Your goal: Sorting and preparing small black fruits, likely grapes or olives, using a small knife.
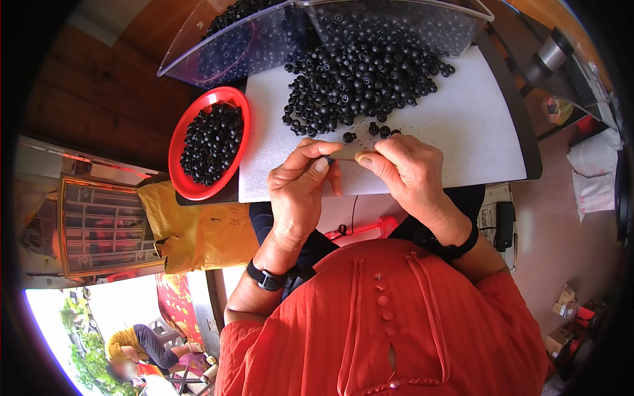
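Note:
My left hand [295, 187] pinches a small round black plastic part between thumb and fingers, mostly hidden by the fingertips. In my right hand [415, 173], thumb and fingers close on a short flat blade [347, 153], whose tip meets the part in the left hand. Both hands are over the near edge of a white-topped table [472, 125]. Just beyond the fingers lie a few loose black parts [374, 128]. A large heap of the same parts [370, 79] spreads behind them, spilling from a clear plastic bin [456, 33].
To the left, a red oval dish [177, 158] holds many black parts. A second clear bin [218, 59] stands behind it. A yellow sack [205, 231] hangs below the table's left side. White bags [591, 171] are at the far right. Another person [148, 346] sits at lower left.

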The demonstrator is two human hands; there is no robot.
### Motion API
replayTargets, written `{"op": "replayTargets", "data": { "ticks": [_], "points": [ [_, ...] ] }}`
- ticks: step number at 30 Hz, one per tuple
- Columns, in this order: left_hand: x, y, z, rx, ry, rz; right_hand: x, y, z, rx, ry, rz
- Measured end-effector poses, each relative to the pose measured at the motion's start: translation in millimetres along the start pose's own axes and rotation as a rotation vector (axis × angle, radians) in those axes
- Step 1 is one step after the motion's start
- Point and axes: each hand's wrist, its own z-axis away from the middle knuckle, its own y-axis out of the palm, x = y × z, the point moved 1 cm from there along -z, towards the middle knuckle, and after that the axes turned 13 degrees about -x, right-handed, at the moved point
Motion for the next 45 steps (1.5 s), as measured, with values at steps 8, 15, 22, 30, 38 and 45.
{"op": "replayTargets", "data": {
  "ticks": [8,15,22,30,38,45],
  "points": [
    [-3.5,0.7,3.9,-0.054,-0.035,0.051,2.2,-4.7,1.0,-0.023,0.058,-0.136],
    [-56.3,-36.6,-11.1,-0.186,0.324,-0.233,3.2,-15.1,0.0,-0.121,0.122,-0.275],
    [-115.1,-139.9,-76.4,-0.434,0.44,-0.7,3.0,-17.6,-0.5,-0.169,0.142,-0.342],
    [-50.7,-30.1,-48.4,0.074,0.727,-1.117,1.7,-20.8,-0.9,-0.195,0.158,-0.353],
    [-10.0,29.0,-44.4,0.261,0.809,-1.182,-0.4,-21.2,-1.3,-0.193,0.129,-0.373],
    [-31.6,10.6,-31.1,0.397,0.757,-1.049,-2.1,-23.9,-1.6,-0.173,0.143,-0.372]
  ]
}}
